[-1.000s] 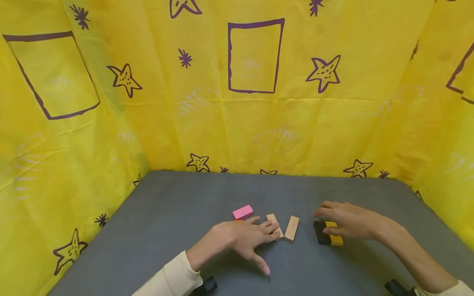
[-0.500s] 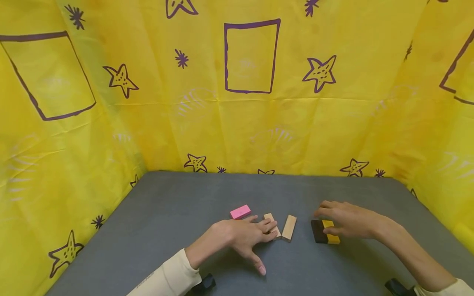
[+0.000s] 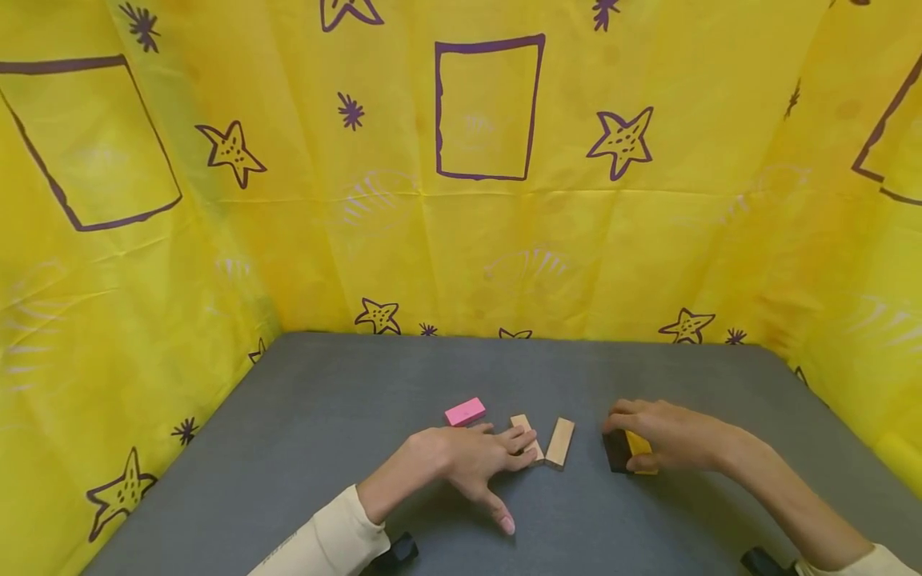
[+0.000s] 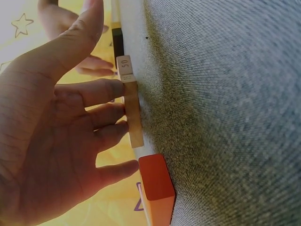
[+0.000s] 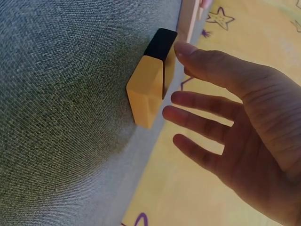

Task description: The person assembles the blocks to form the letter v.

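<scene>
My left hand spreads its fingers over a pale wooden block, fingertips resting at it. A second wooden block meets it at the near end, at an angle. In the left wrist view the little finger reaches an orange-red block, which the hand hides from the head view. Over a black block and a yellow block, lying side by side, bends my right hand. Its thumb is close to the black block's near part, with a forefinger by the far end; a firm grip is not visible.
A pink block lies just beyond the left hand. The blocks are on a grey cloth-covered table. Yellow curtains with purple drawings enclose its back and sides.
The right hand has lowered, its fingers drawing closer to the black and yellow blocks. The left hand stays over the wooden block. The whole head view has shifted slightly.
</scene>
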### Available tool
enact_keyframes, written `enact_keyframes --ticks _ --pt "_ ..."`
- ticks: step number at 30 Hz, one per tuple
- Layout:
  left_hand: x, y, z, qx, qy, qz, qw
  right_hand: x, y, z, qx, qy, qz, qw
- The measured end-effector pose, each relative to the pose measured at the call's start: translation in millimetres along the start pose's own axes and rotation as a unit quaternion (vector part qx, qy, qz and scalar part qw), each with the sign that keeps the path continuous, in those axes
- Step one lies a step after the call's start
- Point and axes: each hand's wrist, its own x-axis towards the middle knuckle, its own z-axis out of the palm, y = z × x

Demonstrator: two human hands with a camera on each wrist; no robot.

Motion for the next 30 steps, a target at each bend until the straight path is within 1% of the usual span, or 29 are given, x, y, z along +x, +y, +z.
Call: enact_keyframes --ticks 4,7,12,14,19,24,30 --pt "-0.8 0.0 -0.1 -0.005 -0.001 0.0 1.0 2.0 -0.9 2.0 0.011 -0.014 0.015 1.0" --pt "-0.8 -0.1 0.1 -0.009 -0.001 -0.002 1.0 3.4 -1.3 3.3 0.012 -0.016 0.022 1.0" --pt "-0.4 0.6 1.0 -0.015 -0.001 -0.002 0.9999 4.6 -1.0 7.1 0.005 0.0 -0.002 1.0" --pt "-0.4 0.7 1.2 -0.017 -0.002 -0.002 0.9998 5.4 -1.3 7.9 0.005 0.001 -0.006 1.0" --pt "0.4 1.1 -0.3 -0.02 -0.007 -0.002 0.9998 7.2 -3.4 6.3 0.014 -0.013 0.011 1.0" --pt "0.1 1.3 -0.3 -0.014 -0.007 -0.003 0.9999 8.7 -5.0 4.3 0.015 -0.021 0.009 1.0" --pt "-0.7 1.5 1.2 -0.011 -0.003 -0.008 0.9999 9.5 -5.8 5.1 0.008 -0.017 0.001 1.0"
